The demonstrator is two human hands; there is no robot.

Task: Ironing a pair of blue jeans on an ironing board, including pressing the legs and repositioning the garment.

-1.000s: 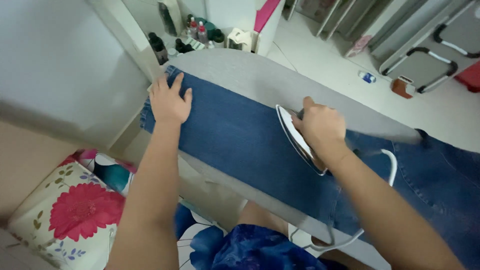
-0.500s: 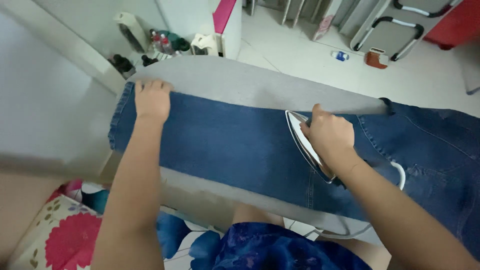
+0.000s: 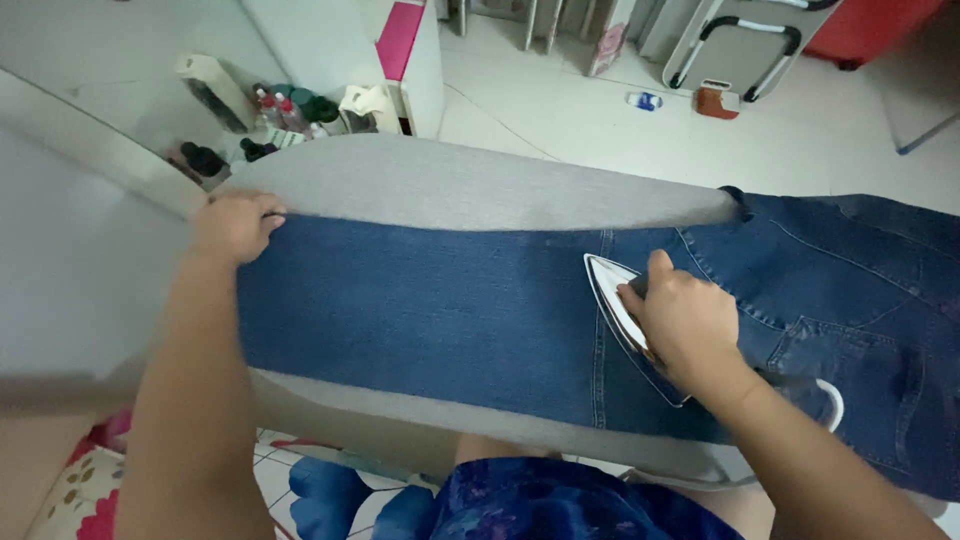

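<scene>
1. Your right hand [image 3: 688,322] is wrapped shut around the handle of the iron [image 3: 628,322]; keep its soleplate flat on the thigh of the blue jeans [image 3: 430,305].
2. The jeans lie along the grey ironing board [image 3: 450,185], waist end hanging off to your right.
3. Your left hand [image 3: 235,225] is curled, pinching the leg's hem end; keep the denim taut, and mind the white cord [image 3: 832,400].
4. Beyond the board, bottles [image 3: 290,110] stand on the floor.
</scene>
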